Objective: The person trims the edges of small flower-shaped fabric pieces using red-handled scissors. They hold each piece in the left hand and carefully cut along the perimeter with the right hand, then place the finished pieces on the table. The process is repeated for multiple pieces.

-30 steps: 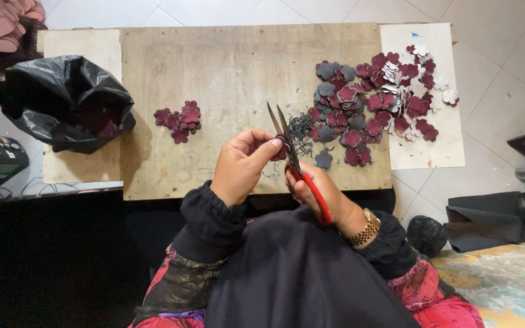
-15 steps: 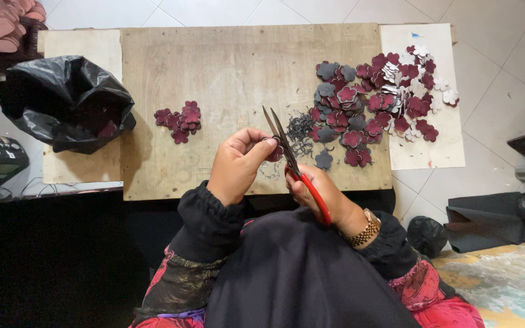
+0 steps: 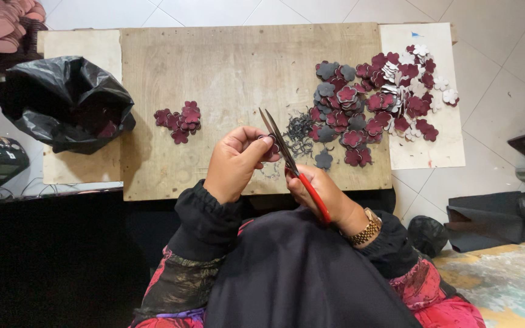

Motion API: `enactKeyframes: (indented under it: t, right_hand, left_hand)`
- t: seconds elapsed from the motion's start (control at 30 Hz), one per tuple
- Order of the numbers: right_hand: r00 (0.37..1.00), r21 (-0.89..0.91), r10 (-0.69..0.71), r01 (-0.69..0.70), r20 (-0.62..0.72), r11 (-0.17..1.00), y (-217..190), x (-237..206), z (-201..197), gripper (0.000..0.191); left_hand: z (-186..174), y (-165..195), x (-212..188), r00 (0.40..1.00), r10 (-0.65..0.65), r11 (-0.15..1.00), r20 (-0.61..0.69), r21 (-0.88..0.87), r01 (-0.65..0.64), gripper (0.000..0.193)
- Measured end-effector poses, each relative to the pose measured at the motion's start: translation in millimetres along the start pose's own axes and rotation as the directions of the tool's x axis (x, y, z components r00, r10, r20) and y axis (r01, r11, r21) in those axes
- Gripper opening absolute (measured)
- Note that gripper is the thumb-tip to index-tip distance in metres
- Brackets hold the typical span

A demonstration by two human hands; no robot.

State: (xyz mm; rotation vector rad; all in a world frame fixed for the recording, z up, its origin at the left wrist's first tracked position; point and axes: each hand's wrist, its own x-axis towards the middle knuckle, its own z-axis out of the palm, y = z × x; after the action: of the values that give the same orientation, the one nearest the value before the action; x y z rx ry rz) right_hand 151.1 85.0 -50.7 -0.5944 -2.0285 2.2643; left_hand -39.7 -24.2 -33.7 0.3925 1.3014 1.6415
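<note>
Two hands work above a pale wooden tabletop (image 3: 226,73) over white floor tiles. The left hand (image 3: 235,161) pinches a small maroon flower-shaped cutout (image 3: 273,147); the right hand (image 3: 320,191) grips red-handled scissors (image 3: 293,167), blades slightly parted. A large pile of maroon and grey flower cutouts (image 3: 372,106) lies right, a small maroon pile (image 3: 179,118) left, beside a black plastic bag (image 3: 62,100).

Both hands raised together at centre frame.

The left hand (image 3: 235,163) is curled, fingertips (image 3: 265,143) pinched toward 3 o'clock. The right hand (image 3: 317,191) is closed in a grip, knuckles turned toward 11 o'clock; both forearms are drawn in from 6 o'clock.
</note>
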Motion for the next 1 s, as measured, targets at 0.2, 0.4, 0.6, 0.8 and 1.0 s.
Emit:
enactKeyframes:
  t: [0.2, 0.4, 0.6, 0.8, 1.0]
  right_hand:
    - [0.999, -0.066, -0.035, 0.032, -0.039, 0.997, 4.2, 3.7, 0.5, 0.049]
    - [0.999, -0.002, -0.037, 0.037, 0.009, 0.999, -4.3, -0.4, 0.3, 0.059]
    - [0.985, -0.044, -0.148, 0.152, 0.084, 0.987, -6.4, 1.2, 2.4, 0.076]
    - [0.986, -0.049, -0.156, 0.159, 0.060, 0.986, -3.5, 2.3, 2.8, 0.078]
    - [0.985, -0.058, -0.172, 0.173, 0.027, 0.983, -4.1, 3.4, 4.1, 0.078]
  left_hand:
    - [-0.1, 2.7, -1.8, 0.999, 0.042, 0.999, 0.002, -0.012, -0.042, 0.012]
    - [-2.2, -1.9, 0.1, 0.996, 0.080, 0.995, 0.046, -0.069, -0.077, 0.017]
    - [-0.2, -4.2, -0.9, 0.996, 0.076, 0.994, 0.043, -0.086, -0.072, 0.015]
    - [9.3, -4.2, -3.6, 0.996, 0.081, 0.996, -0.033, -0.042, -0.082, 0.013]
    - [17.5, -5.5, -6.6, 0.988, 0.146, 0.989, -0.055, -0.022, -0.148, 0.013]
